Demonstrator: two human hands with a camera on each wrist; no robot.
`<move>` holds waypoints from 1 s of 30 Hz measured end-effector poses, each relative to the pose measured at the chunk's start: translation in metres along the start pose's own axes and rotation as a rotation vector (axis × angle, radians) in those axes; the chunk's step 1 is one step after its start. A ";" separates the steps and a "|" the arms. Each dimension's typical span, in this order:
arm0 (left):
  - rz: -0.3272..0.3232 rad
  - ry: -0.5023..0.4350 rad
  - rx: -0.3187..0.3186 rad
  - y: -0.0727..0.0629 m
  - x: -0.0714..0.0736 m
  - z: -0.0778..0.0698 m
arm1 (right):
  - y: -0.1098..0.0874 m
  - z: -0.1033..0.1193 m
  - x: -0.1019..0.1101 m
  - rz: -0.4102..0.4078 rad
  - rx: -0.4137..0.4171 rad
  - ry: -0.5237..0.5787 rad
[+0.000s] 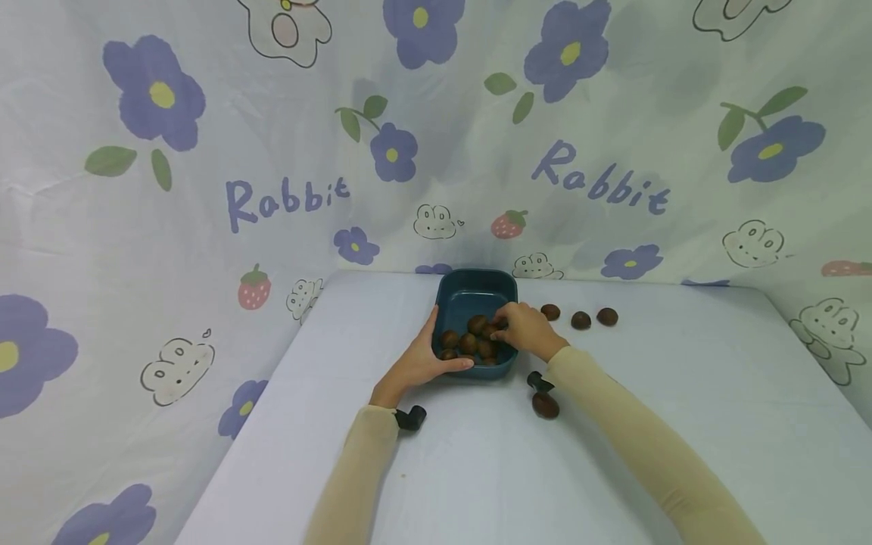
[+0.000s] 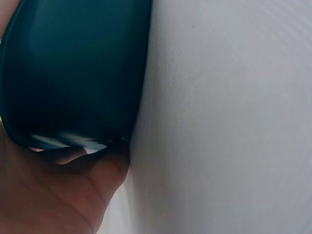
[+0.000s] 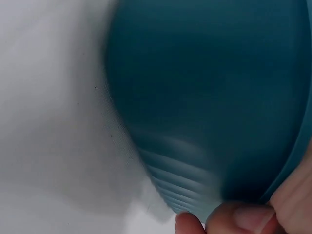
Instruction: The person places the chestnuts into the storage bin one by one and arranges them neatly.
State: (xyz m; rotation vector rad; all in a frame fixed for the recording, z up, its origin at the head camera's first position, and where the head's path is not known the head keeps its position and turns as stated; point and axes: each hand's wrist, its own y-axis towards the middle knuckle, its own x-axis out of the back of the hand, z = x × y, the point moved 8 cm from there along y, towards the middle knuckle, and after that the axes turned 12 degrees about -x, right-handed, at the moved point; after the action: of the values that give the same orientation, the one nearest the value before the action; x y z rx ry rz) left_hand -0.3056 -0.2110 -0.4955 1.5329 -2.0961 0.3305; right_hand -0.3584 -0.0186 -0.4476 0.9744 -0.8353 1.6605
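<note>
Clamped at eight o'clock on the teal dish (image 1: 475, 304), the left hand (image 1: 417, 360) holds its near corner in the head view, while the right hand (image 1: 533, 330) reaches in at three, among brown nuts (image 1: 468, 344); I cannot tell whether it pinches one. From the left wrist, the dish fills ten o'clock; from the right wrist, fingertips (image 3: 189, 224) show at five.

my remote feed shows a curtained-off spot, though i can't tell whether home or studio: a cloth (image 1: 470, 113) printed with purple flowers (image 1: 161, 94), rabbits (image 1: 434, 225) and strawberries (image 1: 507, 225) hangs behind and beside a white table (image 1: 681, 393), closing in my view.
</note>
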 end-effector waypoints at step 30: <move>-0.007 -0.019 -0.013 0.000 0.000 0.000 | -0.025 -0.022 0.039 -0.115 0.034 0.156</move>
State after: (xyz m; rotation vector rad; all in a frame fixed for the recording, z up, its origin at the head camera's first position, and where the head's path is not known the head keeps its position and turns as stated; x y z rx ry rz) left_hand -0.3059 -0.2110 -0.4951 1.5410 -2.1034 0.3011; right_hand -0.3463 0.0231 -0.4203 0.8871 -0.6375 1.6329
